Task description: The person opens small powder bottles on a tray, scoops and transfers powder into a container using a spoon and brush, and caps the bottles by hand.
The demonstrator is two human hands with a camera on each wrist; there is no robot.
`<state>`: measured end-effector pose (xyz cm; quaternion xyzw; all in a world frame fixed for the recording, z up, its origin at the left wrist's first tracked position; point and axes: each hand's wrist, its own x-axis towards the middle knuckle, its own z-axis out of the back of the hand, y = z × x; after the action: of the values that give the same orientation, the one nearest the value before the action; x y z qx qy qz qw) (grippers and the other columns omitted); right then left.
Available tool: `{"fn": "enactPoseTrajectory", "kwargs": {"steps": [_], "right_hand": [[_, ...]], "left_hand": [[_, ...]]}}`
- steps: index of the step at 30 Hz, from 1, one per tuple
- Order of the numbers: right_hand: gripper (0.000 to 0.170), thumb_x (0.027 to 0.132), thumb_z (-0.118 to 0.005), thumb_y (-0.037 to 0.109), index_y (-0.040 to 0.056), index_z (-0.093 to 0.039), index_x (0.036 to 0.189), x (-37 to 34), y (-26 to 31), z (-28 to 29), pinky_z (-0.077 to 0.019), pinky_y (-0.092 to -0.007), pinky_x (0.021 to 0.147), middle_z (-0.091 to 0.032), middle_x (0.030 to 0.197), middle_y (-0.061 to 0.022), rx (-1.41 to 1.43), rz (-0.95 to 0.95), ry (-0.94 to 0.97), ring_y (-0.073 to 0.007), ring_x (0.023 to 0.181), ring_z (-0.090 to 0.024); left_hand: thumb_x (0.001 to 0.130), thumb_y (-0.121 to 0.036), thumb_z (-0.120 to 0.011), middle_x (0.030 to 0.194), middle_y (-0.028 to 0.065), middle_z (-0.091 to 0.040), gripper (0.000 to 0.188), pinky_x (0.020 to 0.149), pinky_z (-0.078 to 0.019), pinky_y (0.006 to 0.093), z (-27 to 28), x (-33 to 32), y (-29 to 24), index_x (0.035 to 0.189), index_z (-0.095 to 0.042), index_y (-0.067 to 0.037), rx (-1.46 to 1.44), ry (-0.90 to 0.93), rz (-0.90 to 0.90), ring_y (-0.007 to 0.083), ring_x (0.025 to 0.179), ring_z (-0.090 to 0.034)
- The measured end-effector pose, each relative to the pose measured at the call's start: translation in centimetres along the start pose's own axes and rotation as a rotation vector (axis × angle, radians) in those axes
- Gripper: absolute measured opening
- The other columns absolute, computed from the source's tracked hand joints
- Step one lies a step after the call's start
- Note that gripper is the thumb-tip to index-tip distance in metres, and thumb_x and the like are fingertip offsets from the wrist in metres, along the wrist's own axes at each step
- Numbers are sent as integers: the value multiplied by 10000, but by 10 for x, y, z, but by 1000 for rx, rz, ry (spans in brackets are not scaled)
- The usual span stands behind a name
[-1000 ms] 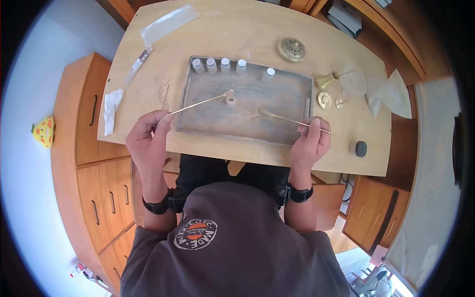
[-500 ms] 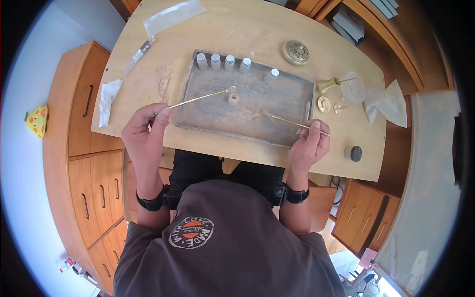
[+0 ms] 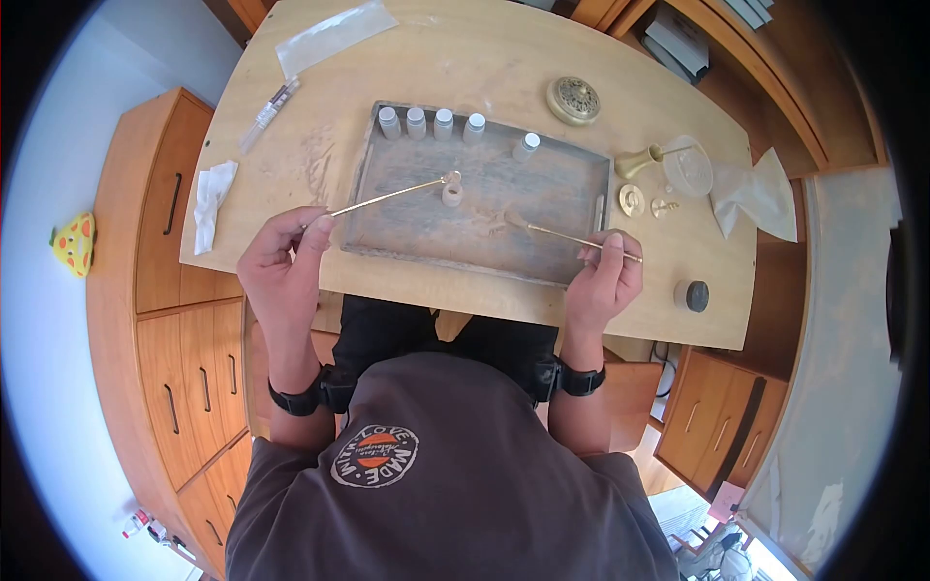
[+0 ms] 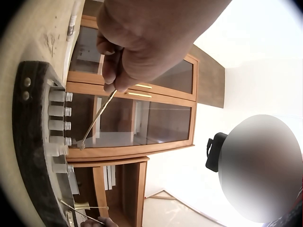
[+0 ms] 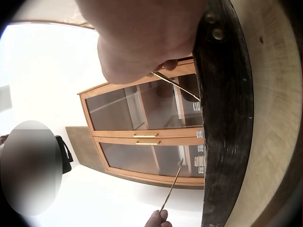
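Note:
My left hand (image 3: 283, 254) pinches the handle of a thin brass spoon (image 3: 387, 195) between thumb and fingers. Its small tip is over the back rim of a little tan ring-shaped cup (image 3: 452, 196) in the grey wooden tray (image 3: 407, 254). In the left wrist view the spoon (image 4: 98, 118) slants down from the fingers. On the right side, my right hand (image 3: 603, 283) grips a slim brass tool (image 3: 572, 237) with a flat, widened tip. That tip lies low over the tray's floor, beside a patch of brownish powder (image 3: 496, 225).
Several white-capped little bottles (image 3: 444, 124) line the tray's back edge. Behind it sits a round brass box (image 3: 573, 101). To the right are a brass vase (image 3: 635, 162), a clear dish (image 3: 688, 172) and a dark-lidded jar (image 3: 692, 295). A white tissue (image 3: 211, 205) lies at left.
The head view has shifted slightly. Both hands keep their holds and nearly the same places, the spoon tip staying by the ring-shaped cup. The powder patch shows more plainly now.

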<state>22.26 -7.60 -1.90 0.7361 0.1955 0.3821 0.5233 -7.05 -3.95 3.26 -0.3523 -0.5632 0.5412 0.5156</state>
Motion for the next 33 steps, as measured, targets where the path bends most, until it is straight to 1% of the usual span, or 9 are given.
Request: {"fn": "enactPoseTrajectory", "kwargs": {"steps": [4,6,7,17,20,22,26,28,33], "right_hand": [[171,996,-474,99,7,-557,878,0,1,-1,-395,-230,598,-558,742,-40,-2,2,-7,-81,650,-481],[156,992,-474,90,0,-564,902,0,-1,2,-415,-243,607,-576,755,-60,-10,6,1,-96,644,-488],[145,988,-474,81,-7,-570,925,0,-3,3,-436,-256,616,-594,769,-80,-18,10,10,-110,637,-496],[146,989,-468,76,-6,-564,915,0,-3,2,-431,-252,606,-589,763,-82,-25,26,14,-109,629,-490],[169,993,-472,93,6,-556,874,-1,-1,1,-397,-231,604,-562,742,-41,3,2,0,-81,656,-480],[142,988,-468,73,-8,-562,919,-1,-4,3,-432,-253,606,-587,765,-82,-10,24,11,-110,629,-488],[142,988,-469,73,-9,-563,920,0,-2,2,-433,-254,606,-588,769,-83,-25,25,19,-111,629,-488],[175,994,-471,96,7,-556,868,0,1,-1,-397,-230,598,-562,742,-38,-11,8,-3,-81,652,-479],[177,995,-474,99,9,-558,867,0,1,-1,-397,-229,598,-565,744,-38,-10,8,-1,-80,651,-481]], "left_hand": [[864,-8,-703,793,22,-651,108,647,-418,194,1,0,1,958,-677,37,4,-1,11,56,698,-536],[887,1,-668,864,69,-697,109,674,-484,212,4,0,5,986,-658,45,44,29,-20,82,738,-599],[887,1,-668,864,69,-697,109,674,-484,212,4,0,4,986,-658,45,45,31,-20,82,738,-599],[885,3,-673,839,36,-668,96,679,-475,206,1,-1,9,975,-665,36,55,47,-28,71,735,-586],[881,1,-680,834,31,-662,97,681,-474,205,1,-2,10,972,-667,33,76,50,-28,69,734,-584],[878,0,-685,833,31,-661,101,681,-473,204,1,-1,10,972,-668,32,78,44,-29,68,733,-583],[875,-5,-691,831,28,-657,112,675,-462,200,1,-2,10,979,-670,32,94,45,-46,68,727,-577],[875,-6,-692,831,27,-657,116,674,-459,199,1,-2,10,982,-670,32,99,45,-44,69,726,-576],[876,-7,-691,836,33,-658,120,676,-457,200,2,-2,11,986,-670,34,115,46,-55,71,728,-577]]}}
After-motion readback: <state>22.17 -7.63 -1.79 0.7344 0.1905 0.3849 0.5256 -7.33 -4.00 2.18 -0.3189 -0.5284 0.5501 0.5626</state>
